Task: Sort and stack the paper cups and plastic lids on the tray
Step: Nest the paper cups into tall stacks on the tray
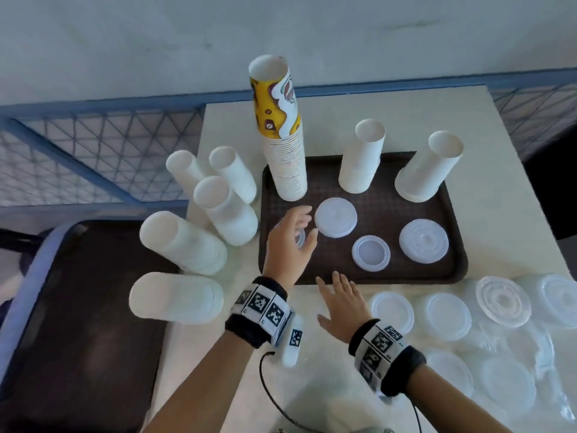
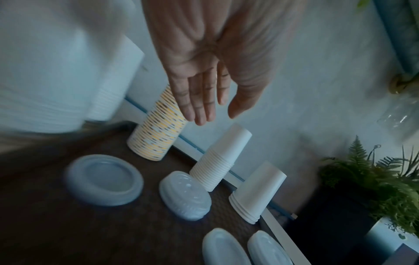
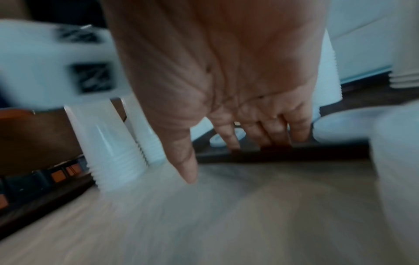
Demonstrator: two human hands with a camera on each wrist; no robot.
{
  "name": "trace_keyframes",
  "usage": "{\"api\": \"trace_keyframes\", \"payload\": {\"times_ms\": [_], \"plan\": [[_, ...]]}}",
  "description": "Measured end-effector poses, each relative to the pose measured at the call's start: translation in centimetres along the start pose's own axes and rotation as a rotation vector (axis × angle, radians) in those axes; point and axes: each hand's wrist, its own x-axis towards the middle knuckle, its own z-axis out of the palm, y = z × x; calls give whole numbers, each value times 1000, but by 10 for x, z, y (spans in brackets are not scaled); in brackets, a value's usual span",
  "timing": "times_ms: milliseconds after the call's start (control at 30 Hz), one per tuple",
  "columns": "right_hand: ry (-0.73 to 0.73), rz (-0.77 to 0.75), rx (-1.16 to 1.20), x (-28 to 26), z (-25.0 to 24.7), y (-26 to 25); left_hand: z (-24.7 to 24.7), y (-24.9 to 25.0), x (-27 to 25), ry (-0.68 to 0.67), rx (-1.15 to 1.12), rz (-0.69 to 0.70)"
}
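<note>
A brown tray (image 1: pixel 437 270) holds a tall printed cup stack (image 1: pixel 281 135) and two upturned white cup stacks (image 1: pixel 362 157) (image 1: pixel 431 167). Three lid piles (image 1: pixel 335 217) (image 1: pixel 371 253) (image 1: pixel 424 240) lie on it. My left hand (image 1: pixel 304 223) hovers open over the tray's left side, above a small lid (image 1: pixel 301 237), and holds nothing. In the left wrist view the left hand (image 2: pixel 215 116) shows straight fingers near the printed stack (image 2: pixel 156 132). My right hand (image 1: pixel 338 295) lies open on the table. In the blurred right wrist view its fingertips (image 3: pixel 297 136) reach the tray's front edge.
Several white cup stacks (image 1: pixel 231 210) (image 1: pixel 184 242) (image 1: pixel 175 298) stand or lie left of the tray. Loose clear lids (image 1: pixel 392 310) (image 1: pixel 502 301) cover the table's front right. A dark seat (image 1: pixel 78 307) and a blue mesh fence (image 1: pixel 93 151) are at the left.
</note>
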Motion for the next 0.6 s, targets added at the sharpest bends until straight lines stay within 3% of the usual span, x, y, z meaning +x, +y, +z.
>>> {"api": "trace_keyframes", "payload": {"times_ms": [167, 300, 400, 467, 600], "plan": [[117, -82, 264, 14, -44, -36, -59, -8, -69, 225, 174, 86], [188, -208, 478, 32, -56, -81, -108, 5, -97, 541, 345, 165], [213, -277, 537, 44, -51, -110, -139, -3, -116, 759, 343, 75], [220, -291, 581, 51, -47, -127, -153, -17, -129, 794, 213, -42], [194, -296, 697, 66, -45, -156, -153, -59, -149, 635, -76, -292]]}}
